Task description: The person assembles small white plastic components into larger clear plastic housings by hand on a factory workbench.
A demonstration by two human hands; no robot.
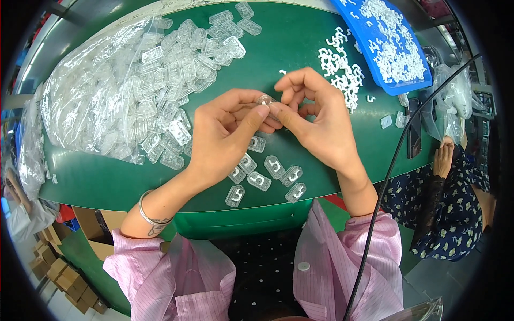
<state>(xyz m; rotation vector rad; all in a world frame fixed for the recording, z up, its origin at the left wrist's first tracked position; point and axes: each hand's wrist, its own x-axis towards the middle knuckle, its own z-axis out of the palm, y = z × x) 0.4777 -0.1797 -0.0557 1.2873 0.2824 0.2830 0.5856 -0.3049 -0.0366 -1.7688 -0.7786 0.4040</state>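
Observation:
Over the green table point(292, 48), my left hand point(217, 134) pinches a small clear plastic case point(266, 100) between thumb and fingers. My right hand point(326, 120) meets it from the other side, its thumb tip on the case and its fingers curled above. Part of the case is hidden by my fingertips. Just below my hands lie several clear cases point(259, 181) with white hook-shaped pieces inside. To the left spreads a big heap of clear plastic cases point(174, 64), partly spilling from a clear bag point(91, 91). A loose pile of small white hook-shaped parts point(342, 67) is at the right.
A blue tray point(393, 88) of the same white parts stands at the far right. Near it are two small pale pieces point(386, 122) and a dark phone point(414, 134). A black cable point(395, 152) crosses the right side. Another person's hand point(443, 158) touches a clear bag point(452, 101).

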